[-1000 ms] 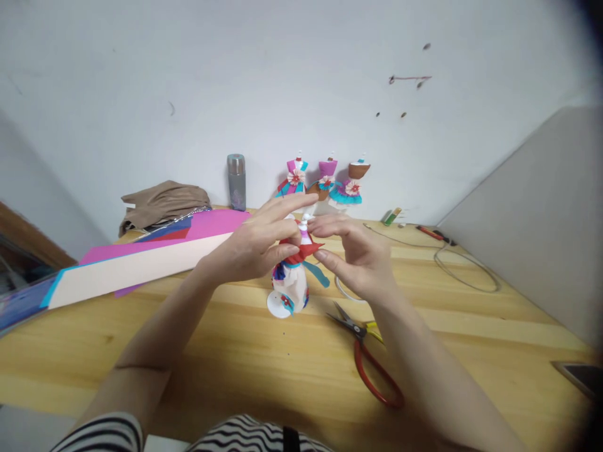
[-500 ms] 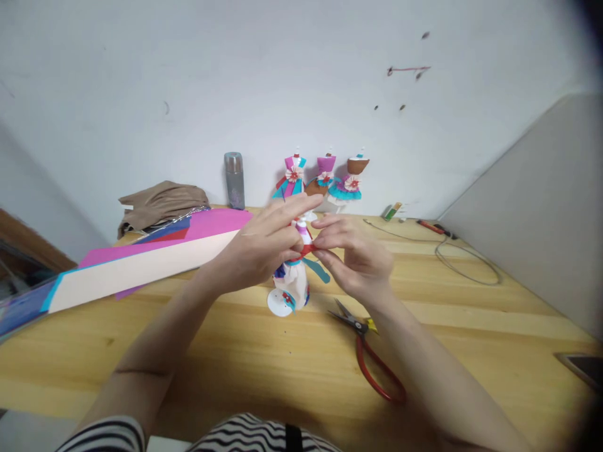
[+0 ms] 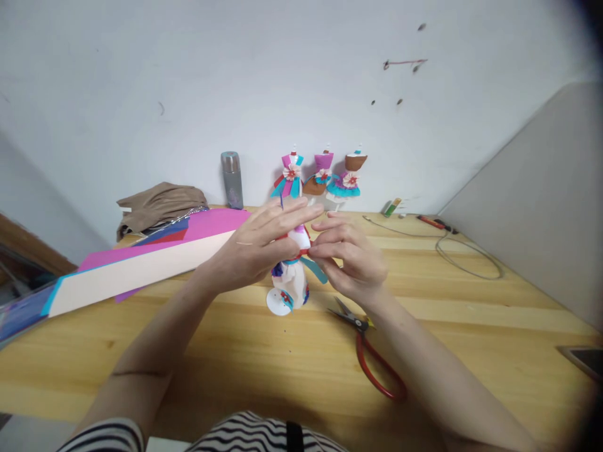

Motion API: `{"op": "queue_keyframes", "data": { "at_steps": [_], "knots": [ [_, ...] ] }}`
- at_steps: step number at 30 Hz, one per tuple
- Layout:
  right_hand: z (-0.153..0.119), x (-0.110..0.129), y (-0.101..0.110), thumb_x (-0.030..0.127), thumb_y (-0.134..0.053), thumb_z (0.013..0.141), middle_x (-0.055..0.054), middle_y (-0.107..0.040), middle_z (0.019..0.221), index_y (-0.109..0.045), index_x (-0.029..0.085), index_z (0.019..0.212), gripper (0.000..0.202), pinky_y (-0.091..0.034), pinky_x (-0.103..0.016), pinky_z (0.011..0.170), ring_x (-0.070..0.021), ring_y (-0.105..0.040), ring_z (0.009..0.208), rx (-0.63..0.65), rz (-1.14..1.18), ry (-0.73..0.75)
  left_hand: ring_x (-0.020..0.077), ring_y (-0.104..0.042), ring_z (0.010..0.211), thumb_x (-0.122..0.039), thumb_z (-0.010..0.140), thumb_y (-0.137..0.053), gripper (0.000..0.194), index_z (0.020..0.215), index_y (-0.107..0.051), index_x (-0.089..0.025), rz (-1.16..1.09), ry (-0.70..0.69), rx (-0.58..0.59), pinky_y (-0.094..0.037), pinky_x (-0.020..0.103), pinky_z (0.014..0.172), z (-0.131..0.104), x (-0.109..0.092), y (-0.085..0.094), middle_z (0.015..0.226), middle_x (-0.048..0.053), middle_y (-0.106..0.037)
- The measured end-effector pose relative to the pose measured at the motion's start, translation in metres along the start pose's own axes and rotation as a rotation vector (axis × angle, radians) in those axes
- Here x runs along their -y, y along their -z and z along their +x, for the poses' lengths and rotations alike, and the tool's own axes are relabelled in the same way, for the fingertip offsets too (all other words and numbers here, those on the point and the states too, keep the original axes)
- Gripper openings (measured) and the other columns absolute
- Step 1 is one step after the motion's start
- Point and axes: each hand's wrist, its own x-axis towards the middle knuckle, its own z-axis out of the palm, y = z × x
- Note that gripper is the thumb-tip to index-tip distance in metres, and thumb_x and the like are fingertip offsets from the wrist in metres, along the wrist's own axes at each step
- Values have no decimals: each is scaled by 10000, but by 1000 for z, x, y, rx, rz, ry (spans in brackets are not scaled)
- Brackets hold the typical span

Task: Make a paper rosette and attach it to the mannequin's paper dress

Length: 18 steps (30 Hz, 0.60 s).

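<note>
A miniature dress form [image 3: 293,284] in a pale skirt with blue, red and teal trimmings stands tilted on its round white base between my hands. My left hand [image 3: 259,245] holds its upper part from the left, thumb at the waist and the other fingers reaching across the top. A red strip [image 3: 304,252] crosses the bodice. My right hand [image 3: 355,256] pinches this strip at the right side between thumb and forefinger. A teal strip [image 3: 315,270] sticks out below. My left hand hides part of the bodice.
Scissors [image 3: 360,324] with red handles lie beside my right forearm. Behind stand three dressed miniature forms [image 3: 324,176] and a grey bottle [image 3: 232,181]. Coloured sheets [image 3: 146,270] and a brown cloth [image 3: 162,204] lie left. A cable [image 3: 438,251] and a green-yellow tube [image 3: 392,207] lie right.
My left fingers have shifted slightly and spread over the form's top, now covering its neck. My right hand has moved slightly left, still pinching the red strip.
</note>
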Motion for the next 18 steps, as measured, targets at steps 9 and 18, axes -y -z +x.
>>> {"op": "queue_keyframes", "data": {
  "at_steps": [9, 18],
  "knots": [
    [5, 12, 2, 109, -622, 841, -19, -669, 846, -636, 273, 873, 168, -536, -478, 888, -239, -669, 960, 42, 82, -120, 240, -442, 1453, -118, 931, -547, 153, 968, -617, -249, -20, -3, 12, -440, 520, 1169, -1, -2, 0, 1509, 66, -529],
    [10, 25, 4, 124, -628, 831, -22, -671, 846, -635, 270, 821, 147, -528, -492, 937, -250, -661, 983, 13, 168, -321, 243, -473, 1426, -119, 936, -569, 80, 939, -569, -199, -51, 48, -20, -436, 502, 1170, 6, -10, -1, 1479, 149, -541]
  ]
}}
